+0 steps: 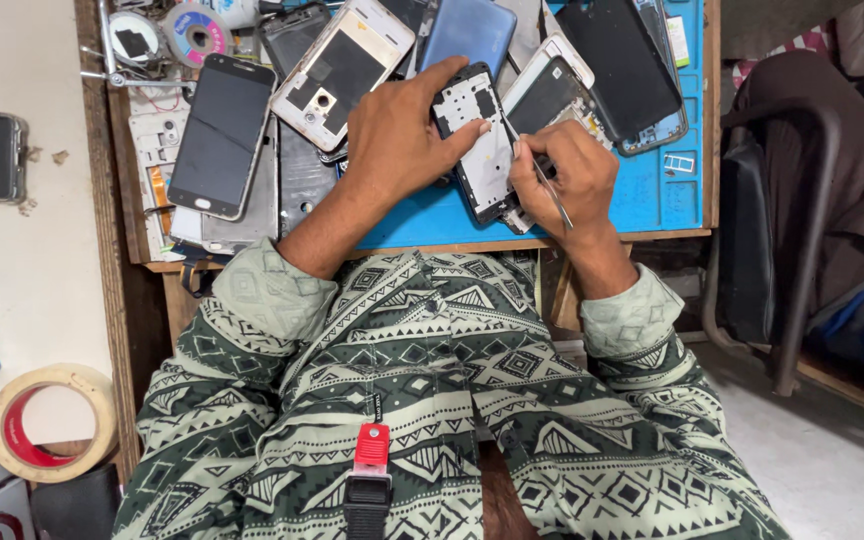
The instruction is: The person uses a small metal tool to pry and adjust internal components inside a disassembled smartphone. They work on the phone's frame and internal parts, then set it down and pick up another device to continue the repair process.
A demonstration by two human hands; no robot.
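My left hand (pixel 399 135) grips an opened phone (pixel 480 150) with its back cover off, thumb pressed on its white inner frame, holding it over the blue work mat (pixel 652 190). My right hand (pixel 564 178) holds thin metal tweezers (pixel 542 185) pinched between the fingers, the tip touching the right edge of that phone. Both forearms come out of green patterned sleeves.
Several dismantled phones and back covers crowd the small wooden bench: a black-screen phone (pixel 220 135), a white frame (pixel 342 70), a blue cover (pixel 468 32), a black phone (pixel 620 62). Tape rolls (pixel 192 30) lie far left. A roll of tape (pixel 50 425) sits low left, a chair (pixel 782 230) right.
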